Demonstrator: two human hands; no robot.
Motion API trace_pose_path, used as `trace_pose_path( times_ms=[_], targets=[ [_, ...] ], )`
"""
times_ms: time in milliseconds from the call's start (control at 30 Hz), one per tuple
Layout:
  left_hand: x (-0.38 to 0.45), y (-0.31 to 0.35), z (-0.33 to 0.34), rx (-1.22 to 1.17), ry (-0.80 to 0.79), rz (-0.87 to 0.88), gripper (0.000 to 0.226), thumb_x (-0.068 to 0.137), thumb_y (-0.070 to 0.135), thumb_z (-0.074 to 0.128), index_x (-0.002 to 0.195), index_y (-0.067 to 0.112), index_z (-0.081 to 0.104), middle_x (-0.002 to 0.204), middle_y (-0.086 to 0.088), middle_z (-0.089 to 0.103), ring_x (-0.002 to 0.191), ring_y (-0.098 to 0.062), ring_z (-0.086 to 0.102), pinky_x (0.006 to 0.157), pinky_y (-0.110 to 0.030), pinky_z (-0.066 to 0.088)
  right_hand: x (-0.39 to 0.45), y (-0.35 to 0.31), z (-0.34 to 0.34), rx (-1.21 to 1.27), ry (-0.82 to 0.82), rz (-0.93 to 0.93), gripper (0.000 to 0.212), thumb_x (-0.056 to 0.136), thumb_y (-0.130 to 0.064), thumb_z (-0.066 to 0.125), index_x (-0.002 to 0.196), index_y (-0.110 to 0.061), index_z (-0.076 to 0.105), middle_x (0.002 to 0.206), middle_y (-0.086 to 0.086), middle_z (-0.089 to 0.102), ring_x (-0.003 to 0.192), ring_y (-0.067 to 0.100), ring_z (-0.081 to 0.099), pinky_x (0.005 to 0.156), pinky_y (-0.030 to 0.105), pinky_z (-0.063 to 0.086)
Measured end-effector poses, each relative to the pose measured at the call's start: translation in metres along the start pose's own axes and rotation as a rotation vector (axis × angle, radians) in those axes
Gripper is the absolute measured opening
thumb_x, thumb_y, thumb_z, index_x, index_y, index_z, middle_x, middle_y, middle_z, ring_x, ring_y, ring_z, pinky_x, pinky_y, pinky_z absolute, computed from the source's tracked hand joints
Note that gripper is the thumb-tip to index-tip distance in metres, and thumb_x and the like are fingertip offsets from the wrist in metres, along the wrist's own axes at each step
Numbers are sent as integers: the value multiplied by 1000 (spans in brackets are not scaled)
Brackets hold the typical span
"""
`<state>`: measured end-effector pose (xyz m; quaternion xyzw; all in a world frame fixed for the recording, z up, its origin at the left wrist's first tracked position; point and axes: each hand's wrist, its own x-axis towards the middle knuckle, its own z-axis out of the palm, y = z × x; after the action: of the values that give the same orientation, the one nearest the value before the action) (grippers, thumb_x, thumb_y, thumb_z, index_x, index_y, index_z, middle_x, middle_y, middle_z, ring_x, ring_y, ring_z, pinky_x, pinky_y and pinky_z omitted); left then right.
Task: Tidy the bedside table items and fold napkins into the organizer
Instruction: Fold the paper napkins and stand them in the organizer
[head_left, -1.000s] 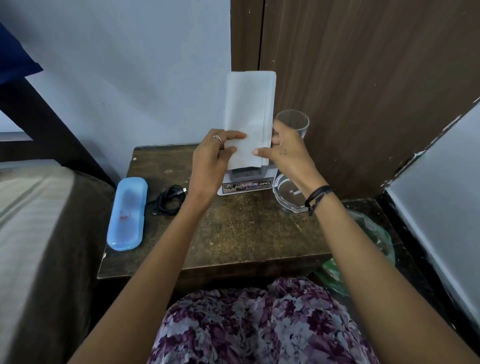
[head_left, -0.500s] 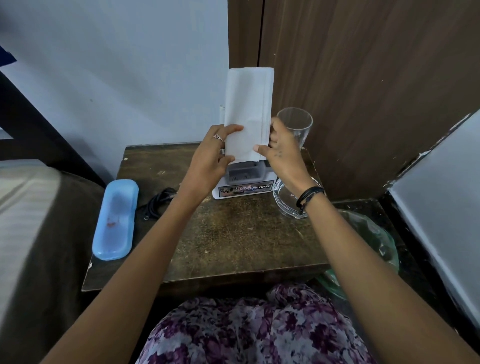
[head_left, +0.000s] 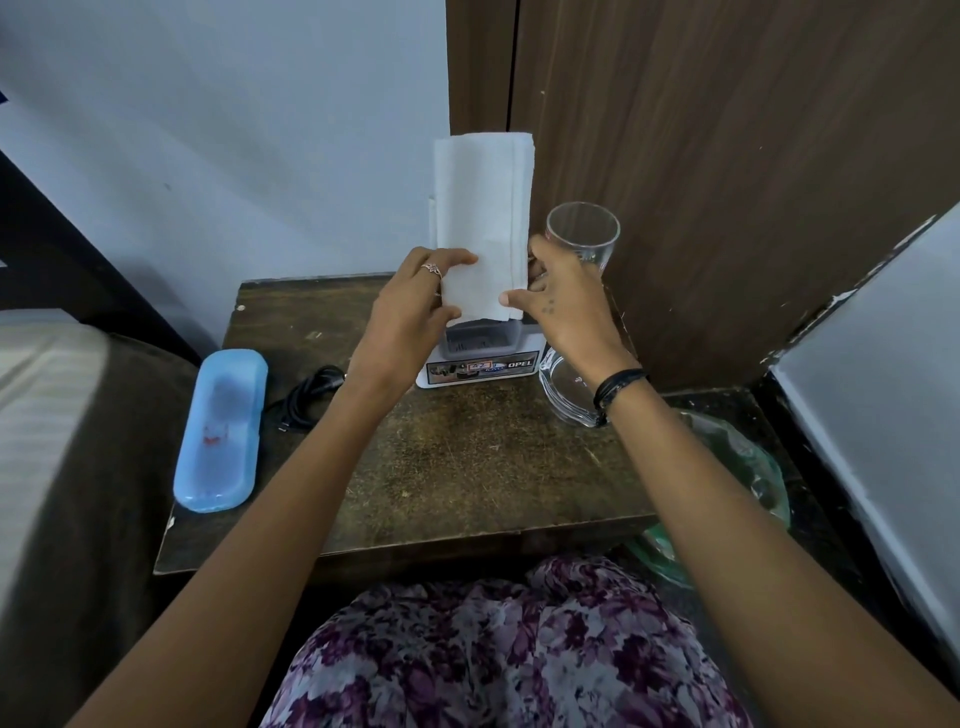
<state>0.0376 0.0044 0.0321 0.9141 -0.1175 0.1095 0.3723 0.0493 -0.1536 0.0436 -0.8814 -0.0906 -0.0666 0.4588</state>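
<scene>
A folded white napkin (head_left: 483, 208) stands upright above the small white organizer (head_left: 480, 366) at the back of the brown bedside table (head_left: 467, 467). My left hand (head_left: 415, 312) pinches the napkin's lower left edge between thumb and fingers. My right hand (head_left: 566, 306) pinches its lower right edge. The napkin's bottom sits just over the organizer's slot; another white sheet edge peeks out behind it on the left. The organizer's top is partly hidden by my hands.
A drinking glass (head_left: 584, 234) stands right of the napkin, and a clear glass dish (head_left: 563, 389) lies below my right wrist. A blue plastic case (head_left: 221, 431) and a coiled black cable (head_left: 309, 397) lie at the table's left. Bed at left, wooden door behind.
The napkin and both hands stay in nearly the same grip over the organizer; the view has shifted slightly, and the napkin sits a little lower toward the slot.
</scene>
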Motion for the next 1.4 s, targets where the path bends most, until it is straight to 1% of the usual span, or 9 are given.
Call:
trace_pose_path(
  times_ms=[200, 367, 567, 767, 933, 1067, 1267, 1333, 1400],
  targets=[
    [-7, 2, -7, -35, 80, 20, 24, 87, 4, 59, 109, 15, 61, 110, -4, 60, 86, -10, 56, 80, -32, 54, 1, 1, 5, -14, 11, 37, 30, 76, -10, 75, 103, -10, 62, 87, 13, 66, 79, 27, 64, 73, 45, 56],
    [-7, 3, -6, -22, 122, 17, 12, 86, 0, 58, 90, 11, 62, 95, 0, 58, 82, -14, 57, 75, -37, 53, 2, -2, 3, -55, -52, 63, 46, 76, -11, 76, 118, -9, 58, 107, 10, 68, 93, 20, 62, 84, 37, 54],
    [-4, 5, -9, 66, 93, 45, 20, 83, -4, 54, 77, 14, 52, 82, -2, 58, 80, -23, 58, 70, -46, 50, 5, -3, -7, 196, -41, 112, 44, 80, -5, 70, 122, -9, 56, 118, 7, 65, 105, 17, 62, 94, 38, 51],
    [-1, 8, -10, -126, 88, -157, 37, 80, -2, 65, 98, 13, 35, 88, -4, 62, 83, -23, 62, 74, -35, 53, 8, 3, -7, 14, -39, 30, 39, 77, -15, 73, 114, -13, 60, 115, 5, 66, 108, 21, 61, 93, 47, 49],
    [10, 6, -18, 30, -69, -158, 37, 76, -2, 69, 110, 8, 59, 101, -12, 69, 90, -22, 63, 79, -25, 47, 8, 3, -9, -103, -59, -37, 37, 80, -20, 71, 115, -15, 59, 109, 5, 66, 99, 21, 62, 88, 47, 50],
    [20, 9, -21, 173, -193, -154, 24, 78, 0, 66, 102, -5, 64, 105, -21, 67, 100, -32, 60, 75, -23, 37, 9, 0, -12, -139, -88, -52, 35, 79, -17, 71, 112, -11, 60, 102, 6, 66, 92, 21, 61, 85, 46, 51],
    [17, 4, -22, 76, -339, -157, 29, 90, 14, 56, 112, -5, 57, 113, -18, 61, 107, -32, 55, 86, -35, 43, 8, -5, -14, -84, -222, 44, 32, 88, -16, 62, 118, -5, 61, 116, 7, 64, 100, 18, 59, 91, 32, 49],
    [15, -2, -21, 73, -376, -134, 25, 91, 19, 54, 104, -3, 57, 106, -16, 59, 108, -34, 51, 94, -47, 43, 6, -5, -12, -63, -272, 72, 30, 91, -17, 57, 118, -5, 60, 117, 8, 64, 99, 18, 59, 89, 30, 46],
    [15, -6, -21, 95, -395, -134, 14, 92, 22, 51, 87, 9, 53, 92, -4, 51, 112, -34, 45, 98, -58, 35, 5, -5, -10, -53, -293, 88, 29, 92, -18, 54, 116, -4, 61, 119, 12, 63, 104, 25, 59, 95, 38, 45]
  ],
)
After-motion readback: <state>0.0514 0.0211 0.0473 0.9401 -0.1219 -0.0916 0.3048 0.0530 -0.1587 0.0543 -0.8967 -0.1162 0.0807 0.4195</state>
